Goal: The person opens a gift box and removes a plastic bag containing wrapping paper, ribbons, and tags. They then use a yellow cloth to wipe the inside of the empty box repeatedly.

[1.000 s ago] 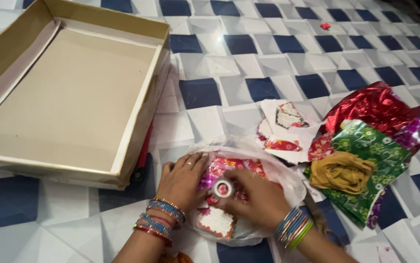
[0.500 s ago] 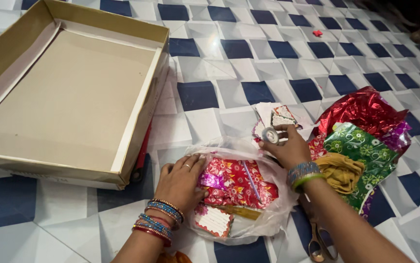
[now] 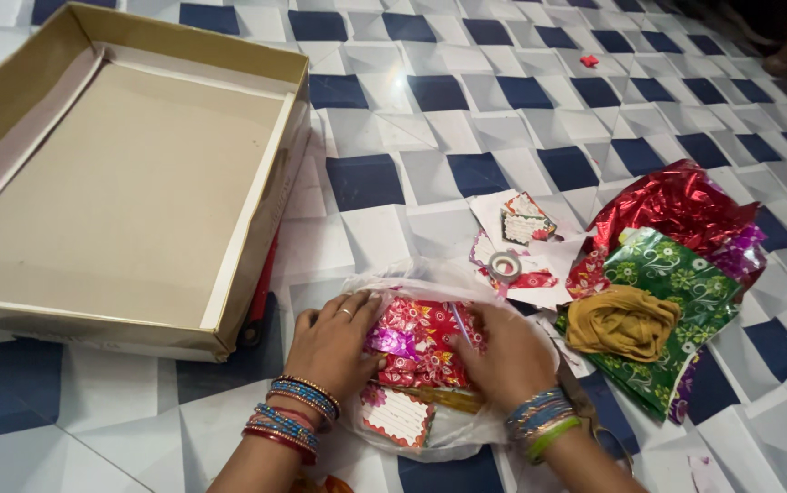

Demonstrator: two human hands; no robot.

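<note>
Head view looks down on a blue-and-white tiled floor (image 3: pixel 384 183). Far to the left of the left hand (image 3: pixel 334 342) lies a wide, shallow cardboard box (image 3: pixel 119 183), open side up. Beyond the right hand (image 3: pixel 503 356), to its right, crumpled red foil (image 3: pixel 676 205) and green patterned wrapping paper (image 3: pixel 685 283) lie heaped, a mustard cloth bundle (image 3: pixel 621 321) resting on top. Both hands lie flat and open, fingers spread, pressing a red floral wrapped packet (image 3: pixel 421 342) between them, seemingly to hold its folds down on a thin plastic bag (image 3: pixel 411 274). Just beyond the right hand sits a small tape roll (image 3: pixel 504 267) on paper tags (image 3: pixel 526 219); nothing blocks the way to it.
</note>
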